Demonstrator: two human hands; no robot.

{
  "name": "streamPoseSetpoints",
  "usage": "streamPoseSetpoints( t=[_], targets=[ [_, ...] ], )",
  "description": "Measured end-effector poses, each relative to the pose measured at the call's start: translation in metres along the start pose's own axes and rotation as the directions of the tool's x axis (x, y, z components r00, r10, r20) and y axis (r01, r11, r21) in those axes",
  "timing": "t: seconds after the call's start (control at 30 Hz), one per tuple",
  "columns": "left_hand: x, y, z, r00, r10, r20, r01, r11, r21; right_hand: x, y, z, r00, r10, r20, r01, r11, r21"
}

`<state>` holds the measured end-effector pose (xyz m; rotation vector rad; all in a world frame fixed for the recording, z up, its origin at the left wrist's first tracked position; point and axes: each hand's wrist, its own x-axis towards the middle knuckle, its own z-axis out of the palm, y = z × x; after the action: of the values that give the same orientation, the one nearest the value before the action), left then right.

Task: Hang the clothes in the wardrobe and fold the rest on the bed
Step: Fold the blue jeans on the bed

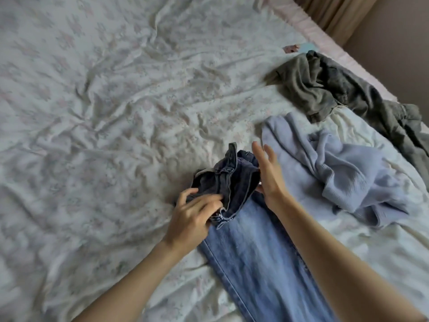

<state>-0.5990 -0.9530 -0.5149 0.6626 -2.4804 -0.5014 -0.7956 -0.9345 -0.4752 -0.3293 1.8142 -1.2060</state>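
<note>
Two bare forearms reach in from the bottom edge over a wide bed (104, 112) covered by a rumpled white sheet with a faint pale floral print. Along the far right side runs a pale pink quilted edge (325, 43), and beyond it stand a brown curtain (336, 15) and a plain brownish wall (399, 47).

A pair of light blue denim jeans (260, 263) lies flat on the sheet between the arms, its long axis running from the bottom edge up and slightly leftward. Its far end is bunched up and shows a darker navy side of the denim, pointing towards the middle of the bed.

The left hand (192, 219) grips that bunched dark fabric with curled fingers. The right hand (269, 175) is released, fingers straight and spread, its palm against the right side of the bunch.

Just beside the right hand lies a crumpled pale lavender ribbed knit garment (343, 173). Farther right, near the pink edge, sprawls a dark grey-olive garment (336, 89), apart from the jeans. A small pinkish scrap and a pale blue patch (299, 47) sit just above it, too blurred to identify.
</note>
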Motion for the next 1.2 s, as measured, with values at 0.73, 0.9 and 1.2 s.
streamPoseSetpoints(
  t=[0.73,0.9,1.2],
  targets=[
    [-0.101,0.11,0.034,0.779,0.042,0.625,0.062,0.988,-0.143,-0.121,0.128,-0.102,0.932,-0.316,-0.179,0.114,0.723,-0.682],
    [-0.077,0.108,0.037,0.985,-0.136,0.104,0.142,0.989,-0.044,-0.113,0.112,-0.077,0.692,-0.603,0.397,0.543,0.072,-0.837],
    [-0.091,0.097,0.097,0.667,-0.625,0.405,0.396,0.758,0.518,-0.068,0.17,-0.107,0.862,-0.092,0.499,0.454,-0.301,-0.839]
  ],
)
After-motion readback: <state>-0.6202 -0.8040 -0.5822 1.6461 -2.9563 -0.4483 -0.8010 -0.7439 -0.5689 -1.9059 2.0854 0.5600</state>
